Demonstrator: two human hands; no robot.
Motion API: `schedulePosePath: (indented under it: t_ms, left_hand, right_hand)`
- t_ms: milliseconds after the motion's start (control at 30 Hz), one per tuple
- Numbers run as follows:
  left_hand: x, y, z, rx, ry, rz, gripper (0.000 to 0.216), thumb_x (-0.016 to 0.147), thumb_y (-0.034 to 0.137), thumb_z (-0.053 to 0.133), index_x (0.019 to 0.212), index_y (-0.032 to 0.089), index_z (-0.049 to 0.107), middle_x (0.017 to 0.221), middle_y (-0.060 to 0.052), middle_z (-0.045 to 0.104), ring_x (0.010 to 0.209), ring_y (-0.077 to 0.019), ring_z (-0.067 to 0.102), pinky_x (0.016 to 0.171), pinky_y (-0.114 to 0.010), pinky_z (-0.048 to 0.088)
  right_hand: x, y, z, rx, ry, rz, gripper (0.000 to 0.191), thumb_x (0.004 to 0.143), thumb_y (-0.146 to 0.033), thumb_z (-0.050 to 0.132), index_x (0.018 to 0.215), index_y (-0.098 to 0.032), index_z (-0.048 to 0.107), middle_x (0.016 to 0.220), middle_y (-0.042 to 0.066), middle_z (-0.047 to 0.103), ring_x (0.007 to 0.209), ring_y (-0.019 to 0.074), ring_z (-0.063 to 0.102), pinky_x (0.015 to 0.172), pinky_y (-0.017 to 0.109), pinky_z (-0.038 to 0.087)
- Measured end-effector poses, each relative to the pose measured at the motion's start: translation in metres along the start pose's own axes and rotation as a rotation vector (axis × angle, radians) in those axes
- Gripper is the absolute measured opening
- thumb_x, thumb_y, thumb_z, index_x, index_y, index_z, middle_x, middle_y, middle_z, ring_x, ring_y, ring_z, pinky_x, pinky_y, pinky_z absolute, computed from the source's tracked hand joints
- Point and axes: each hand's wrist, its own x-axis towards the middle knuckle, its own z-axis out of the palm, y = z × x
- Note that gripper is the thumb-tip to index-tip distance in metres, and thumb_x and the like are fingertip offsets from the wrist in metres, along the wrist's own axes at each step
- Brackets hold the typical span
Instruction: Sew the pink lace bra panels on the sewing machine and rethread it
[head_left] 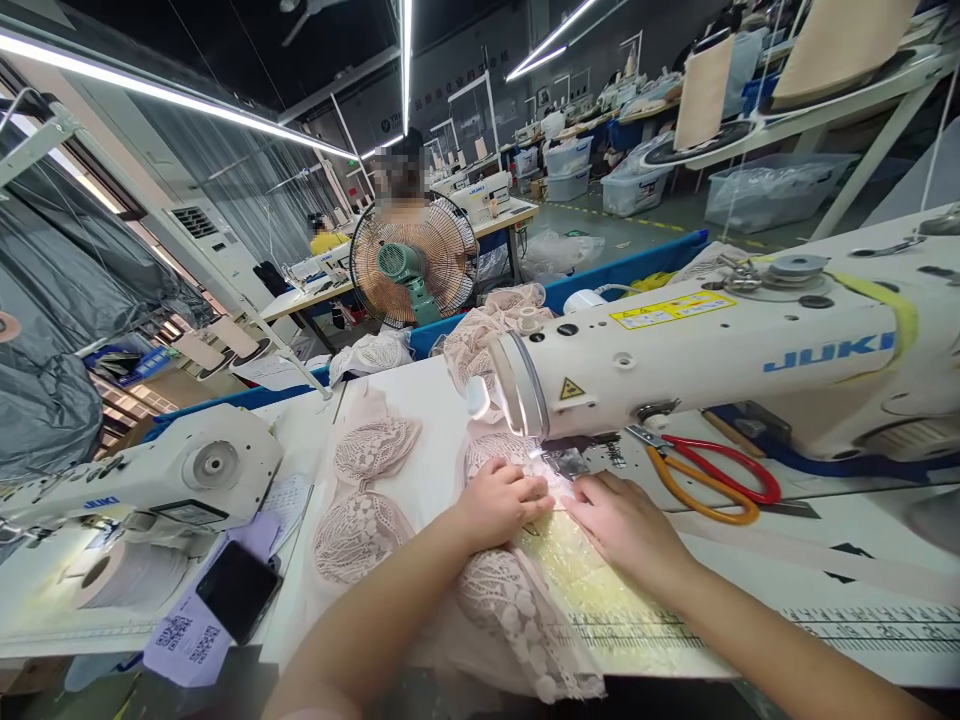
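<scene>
A pale pink lace bra lies on the machine bed, part of it under the head of a white sewing machine. My left hand presses on the lace just left of the lit needle area, its fingers bent and close together. On the right side of the needle, my right hand pinches the fabric's edge between thumb and fingers. The needle tip and the stitches are hard to make out. Another lace bra lies to the left of my left hand.
Scissors with red and orange handles lie under the machine arm. A second sewing machine, a thread cone, a phone and purple paper are at left. Beyond stand a fan and a seated person.
</scene>
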Motion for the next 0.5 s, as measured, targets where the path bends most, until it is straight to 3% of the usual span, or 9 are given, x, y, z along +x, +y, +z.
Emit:
schedulePosePath:
  t_ms: [200,367,500]
  left_hand:
    - [0.0043,-0.0100,0.0093,0.023,0.116,0.029,0.028,0.097,0.026,0.037,0.106,0.024,0.064,0.126,0.001,0.059,0.102,-0.0174,0.052,0.095,-0.039,0.033]
    - [0.0031,-0.0045,0.0074,-0.015,0.052,0.039,0.033,0.091,0.019,0.044,0.122,0.017,0.054,0.123,-0.005,0.060,0.110,-0.0205,0.049,0.100,-0.044,0.031]
    - [0.0038,-0.0062,0.0068,-0.046,0.018,0.037,0.030,0.093,0.021,0.041,0.120,0.020,0.055,0.125,-0.003,0.059,0.111,-0.0200,0.049,0.101,-0.045,0.030]
  right_hand:
    - [-0.0010,-0.0027,0.0067,-0.041,0.044,0.007,0.023,0.085,-0.008,0.046,0.082,-0.018,0.067,0.077,0.004,0.062,0.077,0.0228,0.051,0.068,0.034,0.026]
    - [-0.0014,-0.0033,0.0100,-0.048,0.074,0.005,0.027,0.083,-0.007,0.044,0.090,-0.018,0.068,0.076,0.006,0.061,0.076,0.0244,0.051,0.067,0.035,0.025]
    - [-0.0027,-0.0037,0.0104,-0.009,0.093,0.007,0.025,0.082,-0.007,0.045,0.088,-0.018,0.067,0.075,0.006,0.060,0.076,0.0241,0.051,0.068,0.035,0.027]
